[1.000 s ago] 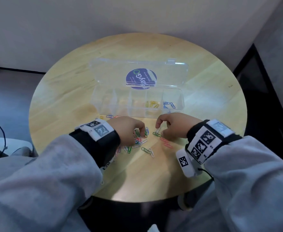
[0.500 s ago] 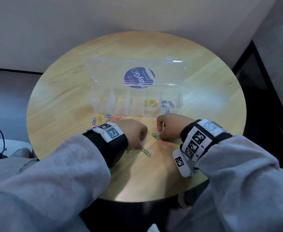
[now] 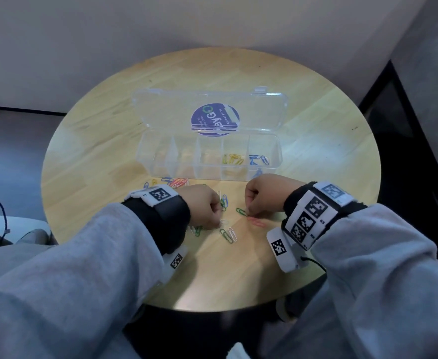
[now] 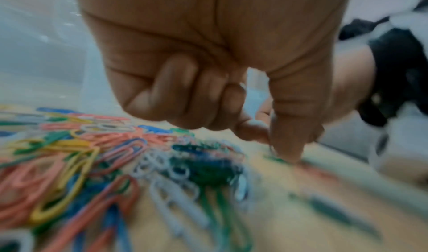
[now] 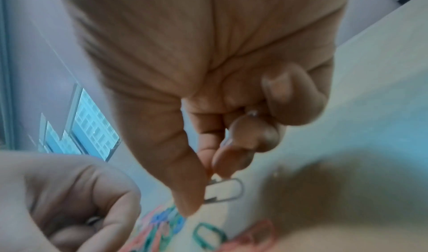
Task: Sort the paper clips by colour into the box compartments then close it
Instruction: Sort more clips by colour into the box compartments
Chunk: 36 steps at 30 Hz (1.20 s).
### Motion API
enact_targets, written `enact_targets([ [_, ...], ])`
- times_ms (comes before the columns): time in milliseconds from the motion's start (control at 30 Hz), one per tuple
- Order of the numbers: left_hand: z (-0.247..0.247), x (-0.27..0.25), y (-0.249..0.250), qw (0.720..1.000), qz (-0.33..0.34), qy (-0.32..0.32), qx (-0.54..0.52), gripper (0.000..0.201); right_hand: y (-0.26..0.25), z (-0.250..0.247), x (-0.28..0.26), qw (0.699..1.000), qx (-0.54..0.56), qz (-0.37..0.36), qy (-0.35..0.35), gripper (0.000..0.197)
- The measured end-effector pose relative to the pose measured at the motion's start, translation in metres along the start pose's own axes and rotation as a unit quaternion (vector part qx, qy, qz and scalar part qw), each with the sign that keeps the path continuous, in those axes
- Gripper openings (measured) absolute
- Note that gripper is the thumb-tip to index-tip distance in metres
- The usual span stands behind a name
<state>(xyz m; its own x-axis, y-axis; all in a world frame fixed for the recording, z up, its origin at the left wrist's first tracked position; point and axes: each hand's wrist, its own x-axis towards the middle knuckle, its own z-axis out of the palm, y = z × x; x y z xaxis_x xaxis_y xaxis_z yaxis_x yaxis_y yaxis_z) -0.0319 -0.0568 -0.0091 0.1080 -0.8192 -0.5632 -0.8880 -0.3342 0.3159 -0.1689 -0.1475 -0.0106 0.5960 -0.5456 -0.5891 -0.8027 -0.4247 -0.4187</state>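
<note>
Risks: clips (image 3: 186,182) are thin and lie flat on the counter (image 3: 88,151), so a fingertip pinch can slip or drag a neighbour along. The pile is tangled in the left wrist view, so one pull could lift a mixed-colour chain into one compartment. Box (image 3: 210,156) is light and clear and sits just above the hands in the head frame; a knuckle bump could shift it or spill what's sorted. Lid (image 3: 210,110) lies flat behind, open, and a clip on a rim would likely block closing

Right hand (image 3: 263,194): fingers curled, thumb and forefinger tips close together, nipping one end of a pale clip (image 5: 228,190) in the right wrist view. Colour looks silver or white, can't tell which. Green clip (image 3: 241,211) and red clip (image 3: 257,222) lie just beside it on the counter

Left hand (image 3: 203,206): curled into a loose fist over the pile, thumb tip down at the counter by a green clip. Whether it holds anything can't be told, too blurred

Box is centre frame: yellow clips (image 3: 234,159) in the second compartment from the right, blue clips (image 3: 258,159) in the rightmost, the other three look empty. Most clips are unsorted, lower centre
</note>
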Motion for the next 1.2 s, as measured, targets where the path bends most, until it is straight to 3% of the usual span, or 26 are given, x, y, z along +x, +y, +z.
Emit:
enact_targets([
  [133,-0.014,-0.007,-0.015,0.983,0.004,-0.004,-0.181,0.024,0.003,-0.007,-0.004,0.999,0.033,-0.026,0.007,0.015],
  [300,-0.026,-0.015,-0.025,0.912,0.023,-0.024,-0.409,0.033,0.004,-0.003,-0.004,0.988,0.145,-0.056,-0.024,0.018],
  [433,-0.031,-0.019,-0.029,0.878,0.021,-0.025,-0.478,0.017,0.005,-0.003,-0.005,0.978,0.197,-0.046,-0.04,0.017],
  [667,-0.028,-0.017,-0.03,0.86,-0.031,-0.036,-0.508,0.037,0.0,0.006,-0.003,0.951,0.286,-0.008,-0.119,0.027],
  [733,-0.027,-0.016,-0.027,0.868,-0.046,-0.033,-0.493,0.034,-0.002,0.009,-0.002,0.954,0.272,-0.008,-0.124,0.022],
  [800,-0.027,-0.016,-0.025,0.904,-0.074,-0.026,-0.421,0.028,-0.003,0.01,-0.002,0.966,0.229,-0.024,-0.114,0.017],
  [867,-0.026,-0.016,-0.027,0.954,-0.089,0.0,-0.287,0.017,-0.004,0.011,-0.004,0.982,0.159,-0.048,-0.093,0.012],
  [933,-0.025,-0.016,-0.031,0.986,-0.078,0.04,-0.14,0.013,-0.006,0.011,-0.006,0.992,0.084,-0.067,-0.062,0.008],
  [1033,-0.024,-0.021,-0.032,0.993,-0.087,0.069,-0.026,0.008,-0.01,0.016,-0.004,0.995,0.037,-0.074,-0.048,0.018],
  [1200,-0.019,-0.022,-0.035,0.992,-0.094,0.076,0.046,0.01,-0.019,0.024,-0.001,0.996,-0.024,-0.087,-0.016,0.028],
])
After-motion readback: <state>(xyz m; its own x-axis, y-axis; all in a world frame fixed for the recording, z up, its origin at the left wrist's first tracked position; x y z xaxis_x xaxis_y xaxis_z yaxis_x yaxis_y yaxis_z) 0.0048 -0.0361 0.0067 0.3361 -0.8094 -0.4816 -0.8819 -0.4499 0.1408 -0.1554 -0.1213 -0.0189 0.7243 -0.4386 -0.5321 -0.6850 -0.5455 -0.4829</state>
